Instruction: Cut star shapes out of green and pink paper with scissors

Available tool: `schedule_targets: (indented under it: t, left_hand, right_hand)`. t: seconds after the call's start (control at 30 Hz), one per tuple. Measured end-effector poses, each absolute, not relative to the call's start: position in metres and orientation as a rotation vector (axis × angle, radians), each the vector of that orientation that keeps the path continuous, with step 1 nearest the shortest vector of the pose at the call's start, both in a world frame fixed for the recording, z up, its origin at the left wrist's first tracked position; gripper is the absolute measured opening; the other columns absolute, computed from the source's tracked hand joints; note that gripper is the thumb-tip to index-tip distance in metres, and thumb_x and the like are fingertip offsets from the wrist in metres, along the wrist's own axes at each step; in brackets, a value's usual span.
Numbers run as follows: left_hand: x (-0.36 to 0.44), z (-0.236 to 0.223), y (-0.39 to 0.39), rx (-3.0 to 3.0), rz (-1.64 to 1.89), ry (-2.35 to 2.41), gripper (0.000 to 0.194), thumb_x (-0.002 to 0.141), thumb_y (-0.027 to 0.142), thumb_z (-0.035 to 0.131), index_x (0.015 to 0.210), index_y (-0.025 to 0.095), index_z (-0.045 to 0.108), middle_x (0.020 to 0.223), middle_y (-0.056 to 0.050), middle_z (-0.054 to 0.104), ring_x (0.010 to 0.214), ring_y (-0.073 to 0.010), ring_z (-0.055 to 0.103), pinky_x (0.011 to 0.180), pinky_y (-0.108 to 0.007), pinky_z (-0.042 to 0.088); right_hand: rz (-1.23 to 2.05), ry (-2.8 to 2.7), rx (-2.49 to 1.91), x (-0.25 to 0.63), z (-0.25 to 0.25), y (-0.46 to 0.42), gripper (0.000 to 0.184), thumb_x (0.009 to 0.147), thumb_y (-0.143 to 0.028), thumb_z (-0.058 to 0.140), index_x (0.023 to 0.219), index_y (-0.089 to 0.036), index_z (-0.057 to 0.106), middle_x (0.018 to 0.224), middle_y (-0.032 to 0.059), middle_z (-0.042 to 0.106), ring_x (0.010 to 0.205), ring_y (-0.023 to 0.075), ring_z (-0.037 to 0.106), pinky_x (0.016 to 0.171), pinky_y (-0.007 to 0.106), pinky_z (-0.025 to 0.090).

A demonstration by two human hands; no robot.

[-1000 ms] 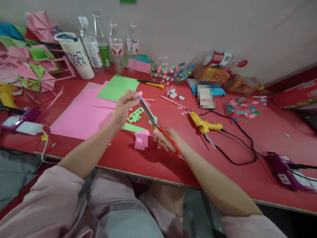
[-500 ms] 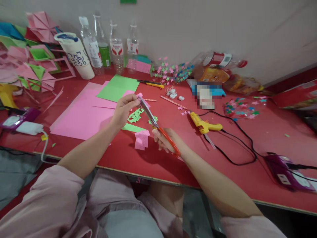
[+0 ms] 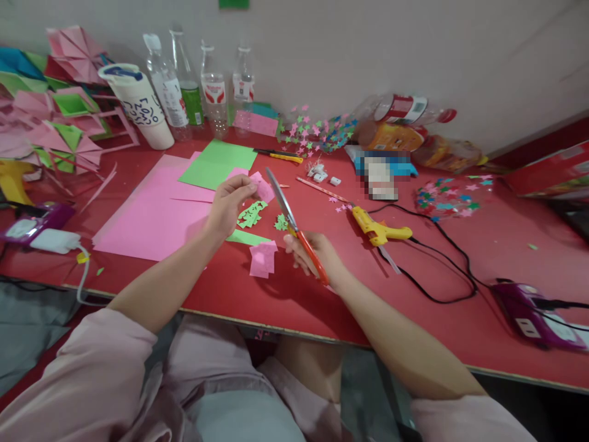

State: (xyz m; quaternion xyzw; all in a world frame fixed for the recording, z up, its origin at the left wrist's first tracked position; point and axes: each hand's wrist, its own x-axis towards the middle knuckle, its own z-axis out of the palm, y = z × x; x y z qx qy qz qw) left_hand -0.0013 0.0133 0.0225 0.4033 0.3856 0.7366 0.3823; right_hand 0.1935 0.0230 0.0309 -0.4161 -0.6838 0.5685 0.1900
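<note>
My left hand (image 3: 229,204) pinches a small pink paper piece (image 3: 260,187) and holds it up above the red table (image 3: 460,319). My right hand (image 3: 309,253) grips red-handled scissors (image 3: 294,224); their blades point up and to the left, just right of the pink piece and apart from it. Under my hands lie green paper scraps (image 3: 251,216), a green strip (image 3: 246,237) and a folded pink scrap (image 3: 263,258).
Large pink sheets (image 3: 156,212) and a green sheet (image 3: 219,163) lie at left. A yellow glue gun (image 3: 380,228) with a black cord (image 3: 442,270) lies at right. Several bottles (image 3: 184,86) and a white cup (image 3: 138,104) stand by the wall. Paper stars (image 3: 317,132), folded paper shapes (image 3: 50,116) and a purple power strip (image 3: 536,313) are around.
The scissors have swung away to the right, off the pink piece. My left hand has turned the pink piece so more of it shows.
</note>
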Motion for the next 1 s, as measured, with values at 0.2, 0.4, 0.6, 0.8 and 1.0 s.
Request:
schedule_targets:
  t: [0.2, 0.4, 0.6, 0.8, 1.0]
  left_hand:
    - [0.012, 0.014, 0.012, 1.117, 1.507, 1.214, 0.014, 0.067, 0.021, 0.063, 0.056, 0.015, 0.057, 0.056, 0.003, 0.057, 0.058, -0.0068, 0.054, 0.063, -0.022, 0.044]
    - [0.029, 0.011, 0.004, 1.34, 1.285, 1.273, 0.019, 0.07, 0.033, 0.062, 0.062, 0.015, 0.06, 0.064, 0.002, 0.058, 0.065, -0.0089, 0.052, 0.068, -0.025, 0.043]
    - [0.02, 0.009, 0.008, 1.786, 1.15, 1.546, 0.017, 0.078, 0.026, 0.049, 0.067, 0.015, 0.056, 0.082, -0.004, 0.054, 0.08, -0.0132, 0.052, 0.08, -0.031, 0.043]
    - [0.015, -0.006, 0.015, 2.28, 0.665, 1.839, 0.028, 0.085, 0.028, 0.037, 0.08, 0.016, 0.062, 0.098, -0.01, 0.054, 0.092, -0.0209, 0.048, 0.088, -0.041, 0.039]
    - [0.018, -0.01, 0.018, 2.337, 0.595, 1.861, 0.024, 0.084, 0.026, 0.039, 0.084, 0.017, 0.061, 0.099, -0.01, 0.051, 0.091, -0.0208, 0.045, 0.085, -0.037, 0.039]
  right_hand:
    - [1.329, -1.734, -1.134, 0.193, 0.028, 0.029, 0.034, 0.07, -0.049, 0.065, 0.063, -0.019, 0.051, 0.039, -0.0071, 0.044, 0.031, 0.0069, 0.039, 0.035, 0.022, 0.031]
    - [1.337, -1.708, -1.159, 0.188, 0.018, 0.038, 0.026, 0.067, -0.04, 0.066, 0.065, -0.018, 0.052, 0.044, -0.0063, 0.045, 0.033, 0.0071, 0.038, 0.036, 0.022, 0.031]
    - [1.096, -1.701, -1.173, 0.19, 0.008, 0.043, 0.017, 0.068, -0.031, 0.059, 0.062, -0.019, 0.048, 0.047, -0.0051, 0.045, 0.039, 0.0075, 0.038, 0.039, 0.022, 0.028]
    - [1.136, -1.623, -1.186, 0.19, 0.002, 0.048, 0.013, 0.068, -0.031, 0.056, 0.066, -0.019, 0.051, 0.047, -0.0046, 0.046, 0.04, 0.0088, 0.04, 0.039, 0.021, 0.03]
    - [1.148, -1.672, -1.212, 0.189, -0.006, 0.049, 0.014, 0.067, -0.03, 0.057, 0.063, -0.019, 0.048, 0.048, -0.0053, 0.045, 0.04, 0.008, 0.039, 0.039, 0.021, 0.03]
